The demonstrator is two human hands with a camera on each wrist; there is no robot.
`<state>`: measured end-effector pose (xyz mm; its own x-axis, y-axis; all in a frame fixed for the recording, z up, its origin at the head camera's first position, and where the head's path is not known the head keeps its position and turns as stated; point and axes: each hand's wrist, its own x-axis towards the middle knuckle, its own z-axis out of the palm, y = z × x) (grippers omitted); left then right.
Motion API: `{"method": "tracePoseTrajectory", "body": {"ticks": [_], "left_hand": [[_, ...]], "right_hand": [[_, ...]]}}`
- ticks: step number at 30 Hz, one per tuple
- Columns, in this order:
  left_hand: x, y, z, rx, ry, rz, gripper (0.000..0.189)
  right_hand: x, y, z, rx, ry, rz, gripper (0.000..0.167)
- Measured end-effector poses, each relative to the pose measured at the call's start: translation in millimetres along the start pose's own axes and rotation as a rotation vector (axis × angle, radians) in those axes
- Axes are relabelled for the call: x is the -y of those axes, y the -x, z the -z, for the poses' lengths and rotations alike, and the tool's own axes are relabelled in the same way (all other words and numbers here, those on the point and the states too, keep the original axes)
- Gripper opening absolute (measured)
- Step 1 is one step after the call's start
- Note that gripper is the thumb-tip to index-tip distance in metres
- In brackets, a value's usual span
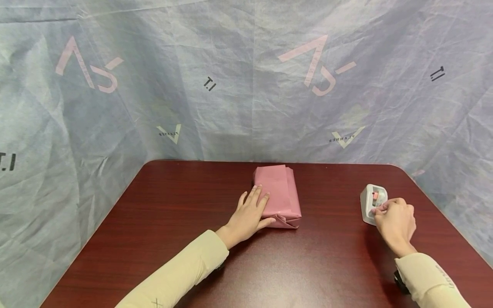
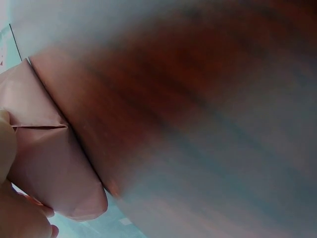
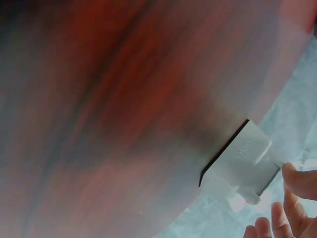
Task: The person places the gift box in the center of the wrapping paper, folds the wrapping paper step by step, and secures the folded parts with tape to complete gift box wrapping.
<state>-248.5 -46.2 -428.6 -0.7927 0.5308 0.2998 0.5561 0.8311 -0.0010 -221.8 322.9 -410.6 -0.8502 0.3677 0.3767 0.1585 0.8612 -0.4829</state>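
A box-shaped package (image 1: 276, 188) wrapped in pink paper lies on the table, with folded paper at its near end. My left hand (image 1: 246, 218) rests on its left side and top, fingers spread and straight, the thumb by the near end. In the left wrist view the folded end (image 2: 54, 163) shows beside part of that hand. To the right stands a white tape dispenser (image 1: 367, 207). My right hand (image 1: 396, 220) is at its near end, thumb and forefinger pinching the tape's end at the cutter edge. The clear tape itself is hard to make out.
The dark red-brown table (image 1: 185, 192) has rounded far corners. A grey printed cloth (image 1: 231, 107) hangs behind the table and along both sides. Table surface lies between the package and the dispenser.
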Motion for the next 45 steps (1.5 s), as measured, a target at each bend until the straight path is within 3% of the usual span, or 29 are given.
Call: {"method": "tracePoseTrajectory", "body": {"ticks": [5,14,19,30,38,40,45], "left_hand": [[0.5,-0.6,-0.8,0.011,0.007,0.003,0.073],[-0.2,-0.5,-0.4,0.012,0.008,0.004,0.072],[-0.1,-0.1,1.7,0.026,0.009,0.009,0.074],[0.2,-0.2,0.3,0.038,0.033,0.015,0.074],[0.1,0.3,0.2,0.038,0.027,0.016,0.074],[0.1,0.1,0.0,0.035,0.021,0.015,0.074],[-0.1,-0.2,-0.1,0.033,0.015,0.016,0.074]], "right_hand": [[2,2.6,-2,0.006,0.04,0.029,0.014],[5,3.2,9,0.092,0.016,-0.099,0.023],[3,0.5,18,0.185,-0.019,-0.193,0.034],[-48,-13.3,-13,0.348,-0.176,-0.289,0.061],[-20,-3.5,6,0.352,-0.339,-0.322,0.046],[-25,-4.2,1,0.347,-0.375,-0.311,0.047],[-67,-14.7,-33,0.306,-0.347,-0.284,0.05]]}}
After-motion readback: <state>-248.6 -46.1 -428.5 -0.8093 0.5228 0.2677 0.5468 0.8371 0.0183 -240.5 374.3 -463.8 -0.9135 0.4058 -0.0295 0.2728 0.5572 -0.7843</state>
